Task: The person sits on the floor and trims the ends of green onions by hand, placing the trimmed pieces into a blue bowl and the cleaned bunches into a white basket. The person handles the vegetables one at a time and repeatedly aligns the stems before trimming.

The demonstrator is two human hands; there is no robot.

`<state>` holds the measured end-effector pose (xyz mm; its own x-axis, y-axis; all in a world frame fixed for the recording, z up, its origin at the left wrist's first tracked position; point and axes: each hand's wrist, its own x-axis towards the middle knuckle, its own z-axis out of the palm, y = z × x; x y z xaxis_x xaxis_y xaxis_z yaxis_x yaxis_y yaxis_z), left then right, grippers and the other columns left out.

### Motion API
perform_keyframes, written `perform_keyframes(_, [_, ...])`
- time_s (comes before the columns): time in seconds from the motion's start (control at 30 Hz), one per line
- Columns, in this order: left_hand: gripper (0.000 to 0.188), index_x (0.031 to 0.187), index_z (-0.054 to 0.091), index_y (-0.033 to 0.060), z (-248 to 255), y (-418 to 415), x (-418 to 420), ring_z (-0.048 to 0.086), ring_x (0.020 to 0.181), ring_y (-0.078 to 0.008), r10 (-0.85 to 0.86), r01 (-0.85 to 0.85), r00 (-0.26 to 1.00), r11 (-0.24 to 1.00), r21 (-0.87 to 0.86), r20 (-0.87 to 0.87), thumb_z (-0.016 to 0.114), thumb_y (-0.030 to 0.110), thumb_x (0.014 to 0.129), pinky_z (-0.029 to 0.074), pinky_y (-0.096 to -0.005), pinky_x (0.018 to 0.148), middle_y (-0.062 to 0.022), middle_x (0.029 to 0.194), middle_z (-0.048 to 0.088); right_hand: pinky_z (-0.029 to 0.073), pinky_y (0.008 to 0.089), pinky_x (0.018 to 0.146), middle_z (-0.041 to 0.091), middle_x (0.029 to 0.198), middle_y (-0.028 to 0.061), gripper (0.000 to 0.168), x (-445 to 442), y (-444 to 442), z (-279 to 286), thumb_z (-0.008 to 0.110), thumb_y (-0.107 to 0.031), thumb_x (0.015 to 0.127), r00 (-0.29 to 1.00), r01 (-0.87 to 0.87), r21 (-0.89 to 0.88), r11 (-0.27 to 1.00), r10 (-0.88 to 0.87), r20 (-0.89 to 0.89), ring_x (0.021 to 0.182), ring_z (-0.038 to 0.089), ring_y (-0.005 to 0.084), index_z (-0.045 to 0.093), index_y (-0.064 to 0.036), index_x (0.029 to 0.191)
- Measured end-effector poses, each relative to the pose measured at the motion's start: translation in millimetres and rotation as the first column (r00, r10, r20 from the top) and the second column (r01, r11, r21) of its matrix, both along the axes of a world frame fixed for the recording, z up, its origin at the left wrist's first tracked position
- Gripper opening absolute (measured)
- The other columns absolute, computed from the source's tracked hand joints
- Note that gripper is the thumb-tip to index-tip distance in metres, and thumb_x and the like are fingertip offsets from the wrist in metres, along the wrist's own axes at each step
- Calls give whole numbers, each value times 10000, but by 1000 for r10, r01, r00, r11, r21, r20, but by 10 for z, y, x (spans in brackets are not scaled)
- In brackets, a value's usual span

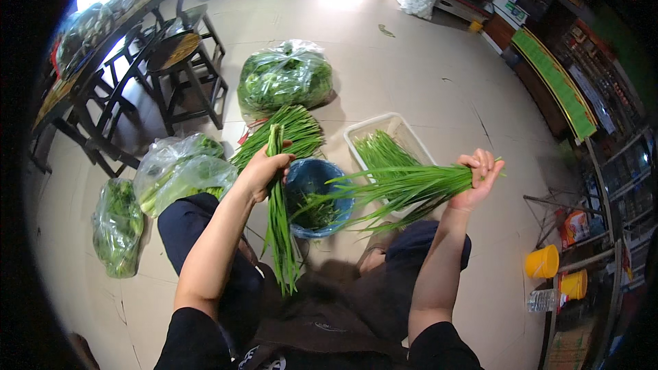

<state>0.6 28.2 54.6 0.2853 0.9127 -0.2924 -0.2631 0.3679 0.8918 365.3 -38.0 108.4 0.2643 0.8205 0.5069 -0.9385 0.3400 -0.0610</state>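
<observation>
My left hand grips a bunch of garlic chives whose leaves hang down in front of my lap. Out to the right, my right hand is closed around the stem ends of a second bunch of chives; its leaves fan leftward over a basket and the edge of a bin. The blue lined bin stands between my knees with green scraps inside. Right of it, a white plastic basket holds more chives. Behind my left hand, a large pile of chives lies on the floor.
A clear bag of leafy greens sits beyond the pile. More bagged vegetables and another bag lie at left, near a wooden stool and a long table. Yellow buckets and a metal rack stand at right.
</observation>
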Motion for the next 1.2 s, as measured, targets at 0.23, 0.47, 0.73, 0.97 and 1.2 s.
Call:
perform_keyframes(0.23, [267,1028,391,66,69,66,-131,554,636,-138,24,-1,986,990,-142,165,566,35,829,524,-293,526,-76,846,535,438,269,724,283,613,-35,400,96,35,-55,409,-372,992,998,56,-48,997,-56,0,470,273,69,339,-127,684])
perform_keyframes(0.47, [197,1025,472,55,145,31,-156,609,771,-150,22,3,955,997,-82,297,597,75,875,586,-365,676,-61,915,565,444,290,727,323,620,-15,377,190,100,-138,414,-364,993,978,205,-223,953,-208,11,495,306,96,379,-110,716])
perform_keyframes(0.73, [210,1059,559,11,85,-45,-59,651,824,-211,-106,210,851,966,-149,514,570,155,907,555,-495,823,-110,910,640,454,292,654,364,634,-17,358,-61,88,-47,424,-370,990,880,441,-435,785,-283,381,506,334,88,430,-110,743])
perform_keyframes(0.97, [282,1141,565,18,-34,-128,131,662,832,-185,-208,328,852,927,-180,479,572,186,914,576,-381,779,-98,924,660,425,265,610,405,670,-10,289,-832,137,-192,458,-342,986,710,400,-532,746,113,695,480,319,68,444,-103,823])
perform_keyframes(1.2, [301,1113,505,-75,137,-53,-25,649,953,-241,-99,226,891,943,-244,443,476,156,922,560,-418,820,-157,1092,627,439,287,638,421,637,-23,304,-254,315,-420,462,-361,977,966,166,-674,720,18,257,472,335,77,450,-117,797])
